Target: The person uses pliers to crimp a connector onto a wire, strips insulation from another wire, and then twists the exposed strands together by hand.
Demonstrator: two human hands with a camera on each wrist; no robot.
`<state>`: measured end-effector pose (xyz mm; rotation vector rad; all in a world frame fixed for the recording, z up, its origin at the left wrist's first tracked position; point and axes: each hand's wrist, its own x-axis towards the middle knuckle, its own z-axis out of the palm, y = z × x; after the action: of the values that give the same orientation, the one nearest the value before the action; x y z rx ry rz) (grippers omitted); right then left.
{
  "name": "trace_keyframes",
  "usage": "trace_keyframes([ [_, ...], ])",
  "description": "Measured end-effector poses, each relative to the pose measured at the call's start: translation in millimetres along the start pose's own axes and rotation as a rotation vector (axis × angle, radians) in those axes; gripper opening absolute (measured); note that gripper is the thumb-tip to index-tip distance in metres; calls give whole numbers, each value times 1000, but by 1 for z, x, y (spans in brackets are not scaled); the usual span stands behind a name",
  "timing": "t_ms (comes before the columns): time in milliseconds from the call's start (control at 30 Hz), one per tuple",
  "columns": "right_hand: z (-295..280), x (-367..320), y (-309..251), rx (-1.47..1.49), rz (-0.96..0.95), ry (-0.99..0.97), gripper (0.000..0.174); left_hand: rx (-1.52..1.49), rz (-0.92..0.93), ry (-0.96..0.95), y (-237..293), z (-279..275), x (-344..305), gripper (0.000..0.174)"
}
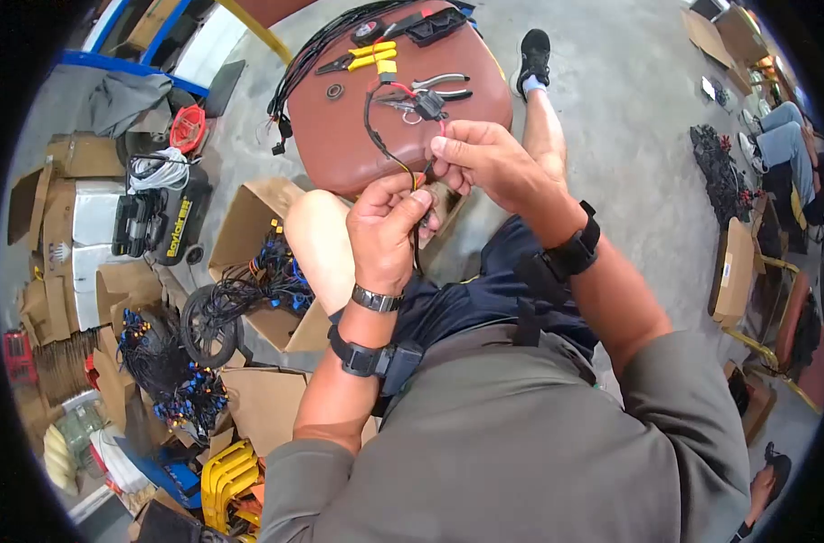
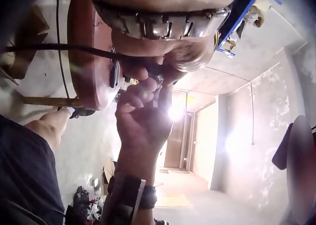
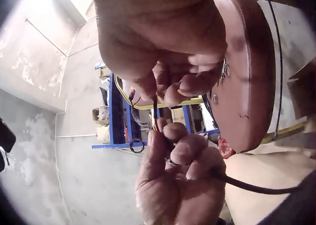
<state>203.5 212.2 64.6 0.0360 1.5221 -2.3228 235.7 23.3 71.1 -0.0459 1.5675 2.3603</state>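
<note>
1. Grey concrete floor [image 1: 629, 118] - bare and scuffed.
2. Round brown padded stool seat [image 1: 340, 136] in the middle.
3. Torn brown cardboard boxes [image 1: 258, 204] crowd the left side.
4. Blue metal shelving [image 3: 117, 116] stands further back.
5. Pale, stained plaster wall [image 2: 266, 136] - glare floods in from a bright opening [image 2: 176, 111].
6. Yellow-framed chair with a reddish seat [image 1: 787, 317] at the right.

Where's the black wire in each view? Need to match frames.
Head: black wire loops off the brown seat down to the left hand and right hand, top centre.
Left wrist: black wire runs in from the left edge, upper left.
Right wrist: black wire exits lower right.
Shared landmark: brown seat.
</note>
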Motion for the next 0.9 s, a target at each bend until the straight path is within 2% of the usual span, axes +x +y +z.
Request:
trace_keyframes([
  [67, 4, 0, -3, 8, 31, -31, 21, 59, 27, 16, 3, 0, -5, 18],
  [167, 9, 4, -1, -39, -22, -51, 21, 109, 64, 56, 1, 0, -11, 16],
  [333, 12, -2, 7, -131, -134, -108, 21, 131, 19, 94, 2, 0, -17, 13],
  [433, 7, -6, 18, -27, -148, -120, 22, 106, -40, 62, 1, -3, -18, 12],
  [633, 1, -13, 32, 108, -62, -97, 22, 144, -86, 54, -4, -4, -17, 13],
  [900, 3, -12, 32, 77, -44, -47, 22, 22, -176, 80, -7, -7, -10, 18],
])
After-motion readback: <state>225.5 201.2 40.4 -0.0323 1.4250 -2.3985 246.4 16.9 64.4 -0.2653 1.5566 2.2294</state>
